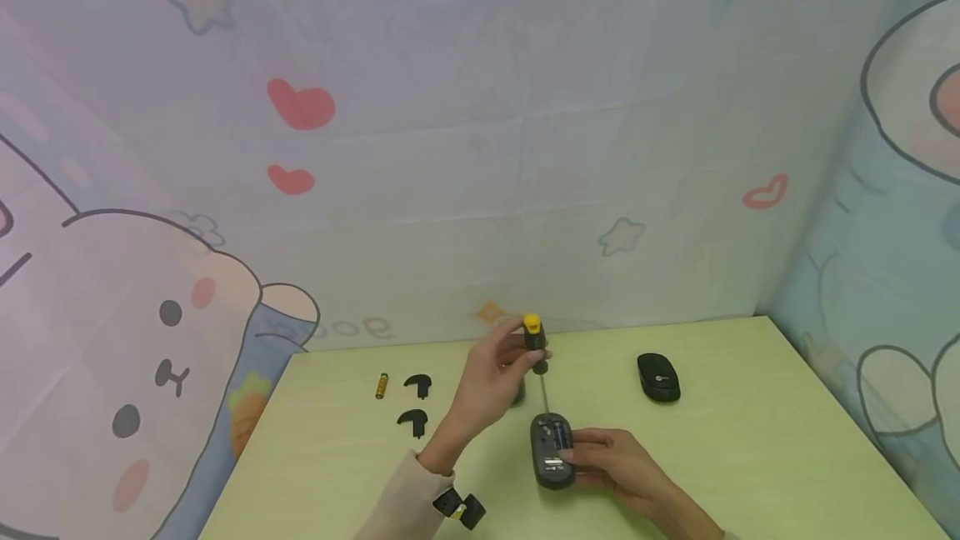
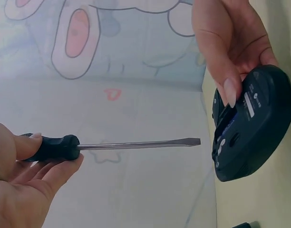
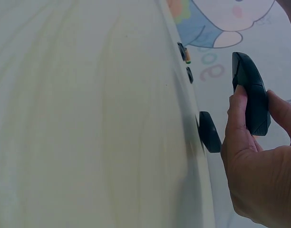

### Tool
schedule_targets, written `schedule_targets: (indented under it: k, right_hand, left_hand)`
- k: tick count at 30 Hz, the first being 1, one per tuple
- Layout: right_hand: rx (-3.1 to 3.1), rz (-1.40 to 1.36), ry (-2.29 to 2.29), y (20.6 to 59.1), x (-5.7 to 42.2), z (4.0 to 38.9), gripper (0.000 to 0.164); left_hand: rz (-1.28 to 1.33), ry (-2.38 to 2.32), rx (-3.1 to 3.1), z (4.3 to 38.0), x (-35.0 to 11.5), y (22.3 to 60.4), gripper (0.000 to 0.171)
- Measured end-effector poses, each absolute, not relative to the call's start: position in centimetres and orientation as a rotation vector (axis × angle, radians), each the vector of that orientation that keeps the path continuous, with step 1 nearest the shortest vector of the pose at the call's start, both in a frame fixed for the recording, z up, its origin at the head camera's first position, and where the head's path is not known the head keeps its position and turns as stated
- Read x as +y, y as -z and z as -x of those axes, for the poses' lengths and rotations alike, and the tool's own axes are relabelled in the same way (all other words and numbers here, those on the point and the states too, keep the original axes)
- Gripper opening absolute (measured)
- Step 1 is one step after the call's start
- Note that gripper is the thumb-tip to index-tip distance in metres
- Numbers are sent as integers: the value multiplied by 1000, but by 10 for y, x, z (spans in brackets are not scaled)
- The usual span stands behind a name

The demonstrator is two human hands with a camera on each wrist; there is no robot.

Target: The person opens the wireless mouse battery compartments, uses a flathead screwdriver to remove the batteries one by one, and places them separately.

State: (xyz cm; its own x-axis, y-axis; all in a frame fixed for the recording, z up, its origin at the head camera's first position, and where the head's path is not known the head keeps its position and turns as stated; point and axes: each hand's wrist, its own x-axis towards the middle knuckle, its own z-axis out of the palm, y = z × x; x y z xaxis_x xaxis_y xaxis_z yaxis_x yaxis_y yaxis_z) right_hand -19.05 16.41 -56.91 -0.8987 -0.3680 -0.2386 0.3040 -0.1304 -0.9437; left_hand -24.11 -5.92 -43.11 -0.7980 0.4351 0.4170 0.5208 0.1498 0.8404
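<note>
My left hand (image 1: 483,382) grips a flat-blade screwdriver (image 2: 136,145) by its black handle, which has a yellow end. The blade points down toward a dark computer mouse (image 1: 551,472). In the left wrist view the tip stands a little apart from it. My right hand (image 1: 618,467) holds this mouse by its side, underside facing up, fingers on one side and thumb at the other in the right wrist view. Its battery compartment is uncovered, with a dark blue battery (image 2: 227,124) inside. A thumb lies at the compartment's edge.
A second black mouse (image 1: 659,377) lies on the pale green table (image 1: 750,457) at right. At left are a small battery (image 1: 382,386) and two black hooked pieces (image 1: 418,384). Another dark object (image 1: 519,394) is partly hidden behind my left hand. A printed cloth (image 1: 450,148) hangs behind.
</note>
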Motion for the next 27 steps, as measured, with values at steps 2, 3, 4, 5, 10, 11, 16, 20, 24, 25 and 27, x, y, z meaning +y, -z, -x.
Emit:
schedule_targets:
  k: [2, 3, 4, 5, 10, 11, 16, 20, 24, 25, 27]
  right_hand:
    - [1710, 69, 2073, 569, 164, 190, 64]
    - [1708, 68, 2073, 569, 163, 190, 64]
    - [1708, 66, 2073, 569, 163, 190, 64]
    - [1707, 64, 2071, 569, 163, 190, 64]
    - [1709, 55, 2068, 569, 163, 190, 66]
    - [1709, 54, 2068, 569, 163, 190, 66]
    - [1717, 50, 2063, 568, 163, 190, 67]
    - [1718, 43, 2062, 569, 163, 190, 68]
    - [1713, 44, 2067, 570, 164, 190, 68]
    - [1711, 45, 2069, 570, 164, 190, 68]
    - [1707, 48, 2073, 570, 164, 190, 67]
  left_hand:
    - [996, 1741, -2305, 239, -56, 433, 46]
    - [1005, 1735, -2302, 238, -55, 434, 47]
    - [1020, 1726, -2297, 237, -54, 435, 47]
    - [1026, 1710, -2301, 236, -53, 435, 47]
    - [1057, 1670, -2312, 232, -49, 439, 49]
    - [1063, 1670, -2310, 231, -49, 439, 48]
    - [1123, 1715, -2259, 229, -47, 441, 44]
    - [1144, 1737, -2236, 229, -46, 443, 43]
    - [1148, 1749, -2225, 230, -46, 445, 43]
    - [1150, 1750, -2222, 230, -46, 446, 43]
    - [1156, 1756, -2214, 230, -45, 447, 44]
